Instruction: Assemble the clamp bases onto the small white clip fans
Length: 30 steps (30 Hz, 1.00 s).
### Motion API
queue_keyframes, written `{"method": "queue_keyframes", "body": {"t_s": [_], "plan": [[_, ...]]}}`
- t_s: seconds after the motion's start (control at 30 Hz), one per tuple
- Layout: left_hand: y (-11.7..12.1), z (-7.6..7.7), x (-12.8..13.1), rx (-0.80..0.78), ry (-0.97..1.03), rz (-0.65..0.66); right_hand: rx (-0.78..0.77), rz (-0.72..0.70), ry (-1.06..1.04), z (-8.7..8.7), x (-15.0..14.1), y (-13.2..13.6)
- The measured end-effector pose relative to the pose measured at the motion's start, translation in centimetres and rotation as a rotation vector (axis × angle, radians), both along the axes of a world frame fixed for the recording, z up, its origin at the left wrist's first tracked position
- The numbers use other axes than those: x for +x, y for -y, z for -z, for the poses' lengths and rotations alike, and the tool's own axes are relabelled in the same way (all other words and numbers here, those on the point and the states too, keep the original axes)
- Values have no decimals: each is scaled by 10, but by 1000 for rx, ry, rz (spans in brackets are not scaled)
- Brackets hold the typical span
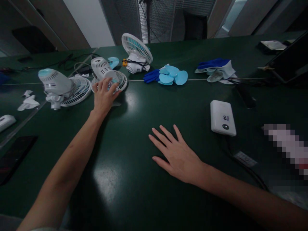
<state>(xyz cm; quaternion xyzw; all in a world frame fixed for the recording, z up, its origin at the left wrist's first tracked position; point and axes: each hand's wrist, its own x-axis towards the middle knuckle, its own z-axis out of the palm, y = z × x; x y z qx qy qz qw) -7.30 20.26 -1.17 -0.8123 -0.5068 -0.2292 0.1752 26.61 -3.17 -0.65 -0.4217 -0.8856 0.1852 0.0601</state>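
My left hand (104,96) reaches far forward and curls over a small white fan (106,70) that lies face down on its round grille (121,81); the fingers wrap the fan's body. My right hand (176,154) lies flat on the dark green table (134,179) with fingers spread, holding nothing. A second white fan (60,86) lies on its side just left of my left hand. A third fan (136,53) stands tilted further back.
Light blue fan blades (172,75) lie beside a blue glove (151,76) at centre back. More gloves (216,69) are piled to the right. A white box marked 18 (222,117) with a cable sits near my right hand. Crumpled paper (28,102) and a dark phone (14,157) lie at left.
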Motion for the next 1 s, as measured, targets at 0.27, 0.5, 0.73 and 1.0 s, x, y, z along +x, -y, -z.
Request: {"method": "queue_keyframes", "body": {"t_s": [0.27,0.5,0.73,1.0], "plan": [[-1,5,2,49,107,-130,-21,-11,14,-2,0,-1],[2,2,-3,71,261,-150,-29,-12,8,-3,2,-1],[1,4,-8,139,333,-197,-18,-12,-1,-2,2,-1],[6,1,-6,74,220,-294,-13,-10,1,-1,2,-1]]}}
